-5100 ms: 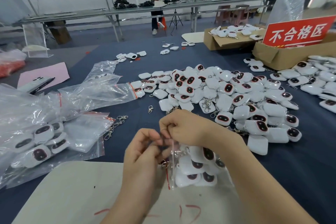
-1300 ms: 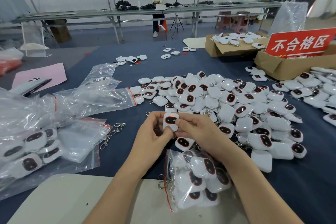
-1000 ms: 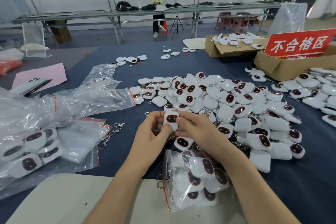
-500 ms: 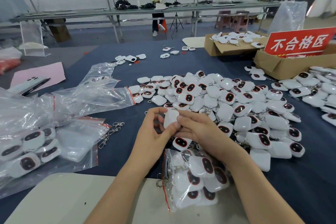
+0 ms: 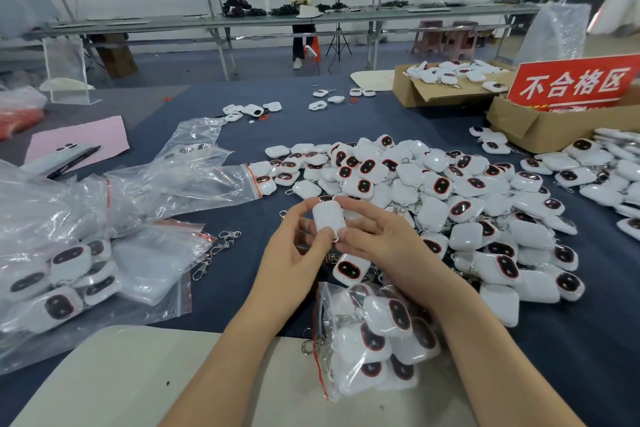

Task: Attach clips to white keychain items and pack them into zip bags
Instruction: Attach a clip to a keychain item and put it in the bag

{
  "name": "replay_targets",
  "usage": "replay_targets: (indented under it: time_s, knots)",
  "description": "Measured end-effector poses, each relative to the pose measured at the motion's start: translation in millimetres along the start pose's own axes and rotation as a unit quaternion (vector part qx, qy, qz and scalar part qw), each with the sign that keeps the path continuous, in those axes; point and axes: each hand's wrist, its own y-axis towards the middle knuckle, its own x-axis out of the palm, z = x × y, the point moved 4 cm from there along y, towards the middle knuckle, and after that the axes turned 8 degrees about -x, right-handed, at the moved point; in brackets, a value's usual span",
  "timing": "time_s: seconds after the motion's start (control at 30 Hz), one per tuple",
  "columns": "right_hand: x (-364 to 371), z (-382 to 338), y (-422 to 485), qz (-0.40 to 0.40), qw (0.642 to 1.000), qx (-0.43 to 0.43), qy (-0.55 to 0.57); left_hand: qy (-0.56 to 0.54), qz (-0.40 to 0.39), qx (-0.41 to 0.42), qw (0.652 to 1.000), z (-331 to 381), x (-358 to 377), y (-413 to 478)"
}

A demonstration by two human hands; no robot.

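Note:
Both hands hold one white keychain item (image 5: 327,216) above the blue table, its plain back facing me. My left hand (image 5: 294,260) pinches its left side and lower end. My right hand (image 5: 377,239) grips its right side with fingers curled round it. A filled zip bag (image 5: 374,340) of white items lies under my right forearm. A large pile of white keychain items (image 5: 450,198) spreads to the right. Loose metal clips (image 5: 214,253) lie to the left, next to empty zip bags (image 5: 156,260).
Clear plastic bags (image 5: 138,191), some with items inside, cover the left side. Cardboard boxes (image 5: 540,125) with a red sign (image 5: 571,83) stand at the back right. A phone (image 5: 59,158) lies on pink paper at the left. A beige board (image 5: 138,378) lies at the near edge.
The zip bag that both hands held has been laid down near me. My hands picked up a single white item and turned it over, so its dark face now points away.

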Motion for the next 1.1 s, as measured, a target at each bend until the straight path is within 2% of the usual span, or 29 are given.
replay_targets:
  time_s: [0.2,0.37,0.67,1.1]
  knots:
    - [-2.1,-2.3,-1.4,0.02,1.0,-0.007,0.002,-0.015,-0.029,-0.003,0.999,-4.5,0.6,1.7]
    - [-0.9,-2.8,-2.4,0.039,0.999,-0.002,0.019,-0.005,-0.012,0.019,1.0,-4.7,-3.5,1.9]
    - [-0.8,-4.7,-2.6,0.092,0.995,0.015,0.04,-0.044,0.003,0.006,0.999,-3.3,-3.2,2.8]
    - [0.9,-2.8,-0.6,0.085,0.994,0.006,0.064,-0.039,0.002,0.008,0.999,-0.8,-2.4,1.4]
